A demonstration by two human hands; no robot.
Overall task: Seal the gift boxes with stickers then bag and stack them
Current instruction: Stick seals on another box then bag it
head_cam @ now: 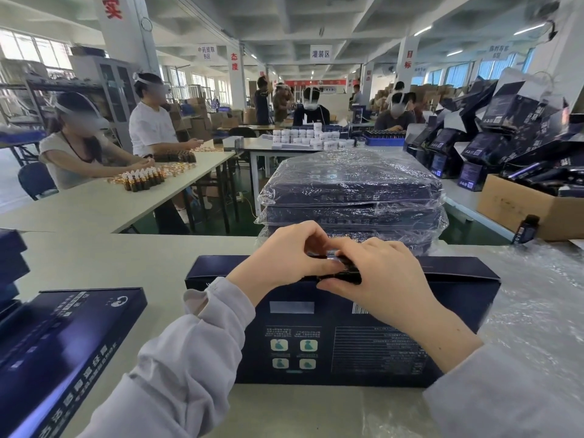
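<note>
Both grips press down together: my left hand (284,260) and right hand (379,279) pinch a small sticker (335,259) onto the flap seam of the gift box (341,336), which lies flat on the worktop (126,263), long axis left-to-right, print facing up.

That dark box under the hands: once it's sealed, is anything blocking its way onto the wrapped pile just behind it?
Nothing visible does. The box lies flat on the table, both hands, left hand and right hand, pressing at its far edge. The stack of bagged boxes stands directly behind it, its top bare, with no object between them.
</note>
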